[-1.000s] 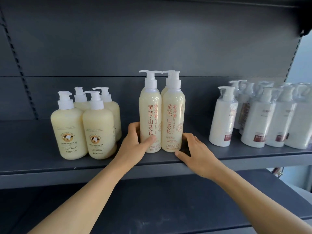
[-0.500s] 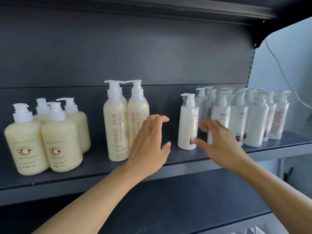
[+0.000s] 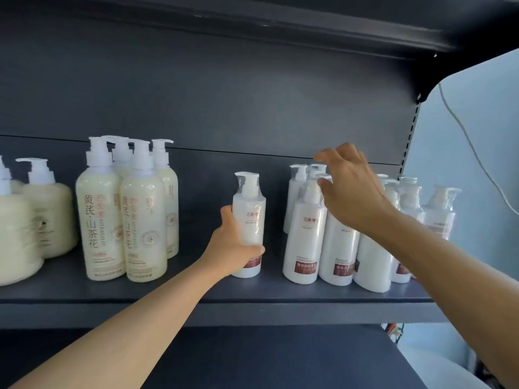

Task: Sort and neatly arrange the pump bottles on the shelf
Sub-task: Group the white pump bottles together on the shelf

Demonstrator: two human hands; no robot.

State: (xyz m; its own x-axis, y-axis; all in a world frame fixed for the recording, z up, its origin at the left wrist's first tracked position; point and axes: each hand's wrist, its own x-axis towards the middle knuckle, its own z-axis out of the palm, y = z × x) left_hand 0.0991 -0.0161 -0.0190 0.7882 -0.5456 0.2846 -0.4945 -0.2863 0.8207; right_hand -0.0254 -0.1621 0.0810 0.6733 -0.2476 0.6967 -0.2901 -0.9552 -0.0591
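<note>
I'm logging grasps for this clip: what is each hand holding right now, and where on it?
The left hand grips the lone white pump bottle around its lower body. The right hand holds nothing, hovering over the white bottle group's pumps.

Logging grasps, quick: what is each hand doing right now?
Left hand: holding the lone white bottle.
Right hand: open, fingers over the white bottle group's pumps, gripping nothing.

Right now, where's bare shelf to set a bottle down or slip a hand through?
One free patch lies between the tall cream bottles and the lone white bottle, which the left hand grips. A narrower gap separates that bottle from the white cluster. The shelf front strip is bare. The cluster under the right hand is packed tight.
</note>
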